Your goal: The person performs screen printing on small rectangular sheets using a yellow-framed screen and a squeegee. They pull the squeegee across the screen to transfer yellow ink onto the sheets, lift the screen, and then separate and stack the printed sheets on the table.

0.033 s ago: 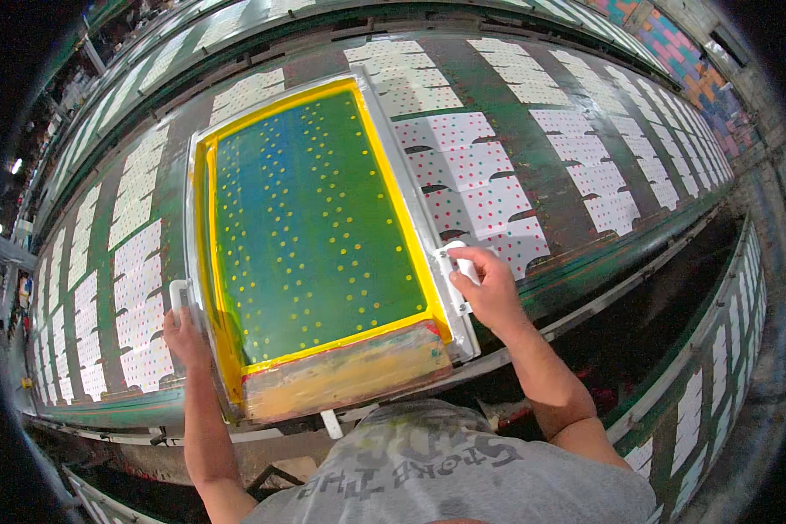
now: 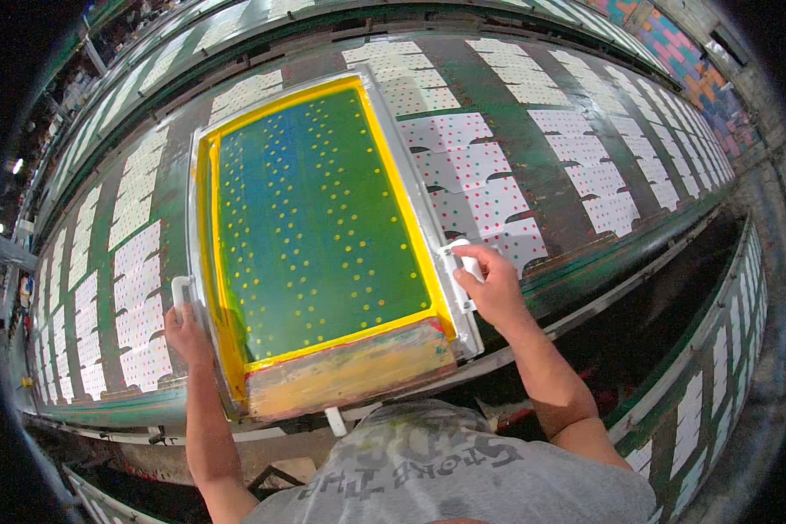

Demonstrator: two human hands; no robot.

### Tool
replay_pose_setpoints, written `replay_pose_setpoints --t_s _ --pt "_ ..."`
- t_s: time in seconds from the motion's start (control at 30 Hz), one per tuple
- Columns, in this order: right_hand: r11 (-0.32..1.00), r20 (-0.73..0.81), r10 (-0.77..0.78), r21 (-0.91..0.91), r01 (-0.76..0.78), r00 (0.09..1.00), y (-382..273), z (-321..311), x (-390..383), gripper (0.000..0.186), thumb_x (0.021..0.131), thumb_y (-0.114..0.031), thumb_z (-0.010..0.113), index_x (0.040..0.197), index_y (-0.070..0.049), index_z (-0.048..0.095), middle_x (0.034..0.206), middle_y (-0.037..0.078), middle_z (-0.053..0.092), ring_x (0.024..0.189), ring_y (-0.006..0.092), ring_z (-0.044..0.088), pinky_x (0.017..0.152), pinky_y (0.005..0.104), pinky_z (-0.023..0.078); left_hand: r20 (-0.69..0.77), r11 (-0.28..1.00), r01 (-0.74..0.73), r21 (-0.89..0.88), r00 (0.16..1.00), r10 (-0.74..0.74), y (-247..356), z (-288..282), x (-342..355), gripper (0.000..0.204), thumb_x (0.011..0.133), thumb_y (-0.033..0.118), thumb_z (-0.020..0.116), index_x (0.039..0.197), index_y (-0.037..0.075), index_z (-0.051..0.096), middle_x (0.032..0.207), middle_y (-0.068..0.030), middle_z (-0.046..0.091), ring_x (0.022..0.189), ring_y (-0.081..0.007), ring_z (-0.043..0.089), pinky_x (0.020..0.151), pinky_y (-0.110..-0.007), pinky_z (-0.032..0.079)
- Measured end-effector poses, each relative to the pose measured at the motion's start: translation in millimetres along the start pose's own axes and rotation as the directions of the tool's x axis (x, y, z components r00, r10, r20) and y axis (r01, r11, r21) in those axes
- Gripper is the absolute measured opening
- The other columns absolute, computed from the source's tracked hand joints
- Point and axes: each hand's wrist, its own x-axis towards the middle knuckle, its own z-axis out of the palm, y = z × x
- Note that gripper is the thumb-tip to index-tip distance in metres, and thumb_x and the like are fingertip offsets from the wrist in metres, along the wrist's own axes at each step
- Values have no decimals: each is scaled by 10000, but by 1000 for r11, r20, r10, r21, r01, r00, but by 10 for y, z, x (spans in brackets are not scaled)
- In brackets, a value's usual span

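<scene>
A large screen-printing frame (image 2: 396, 175) with a silvery rim rests at a slant across the long table before me. Its green-blue mesh (image 2: 310, 227) carries rows of small yellow dots, bordered by yellow ink (image 2: 349, 339). My left hand (image 2: 186, 336) is closed round the lower end of the white handle (image 2: 181, 292) on the frame's left side. On the right side, my right hand (image 2: 498, 288) grips another white handle (image 2: 455, 269), thumb and fingers curled over it. A paint-stained tan strip (image 2: 349, 367) spans the frame's near end. The surface beneath the frame is hidden.
White cut pieces printed with coloured dots (image 2: 472, 162) lie in rows on the dark table (image 2: 533, 205), on both sides of the frame. A green table edge (image 2: 620, 255) runs along my side. Behind me on the right stands another table (image 2: 672, 437) with white pieces.
The frame has shifted very slightly to the right, with both hands still on its handles. The printed pieces have stayed where they were.
</scene>
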Motion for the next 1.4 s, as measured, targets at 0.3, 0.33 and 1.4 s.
replay_pose_setpoints --t_s 0.3,0.33,1.4 --pt "999 -75 41 -1 -41 996 1333 -1578 558 347 927 -153 801 1262 -65 805 1327 171 783 1289 327 712 1123 442 530 -9 996 -44 -81 999 44 1425 1679 -1305 242 1091 189 701 1184 -27 760 998 -71 751 862 -153 664 766 -371 544" --pt "999 -82 51 11 -50 995 1474 -1692 583 349 925 -152 801 1263 -67 806 1326 168 784 1287 326 713 1124 443 530 -7 996 -36 -85 999 36 1511 1810 -1449 233 1088 185 702 1164 -28 760 991 -66 748 854 -152 652 761 -368 537" --pt "656 596 -434 -306 690 676 1721 -2233 -429 592 872 -127 840 1446 -77 705 1626 179 564 1514 426 517 1256 585 416 -139 998 28 55 990 -20 1963 3077 -2630 242 1028 219 755 1184 37 726 1037 -249 768 990 -473 748 876 -568 570"
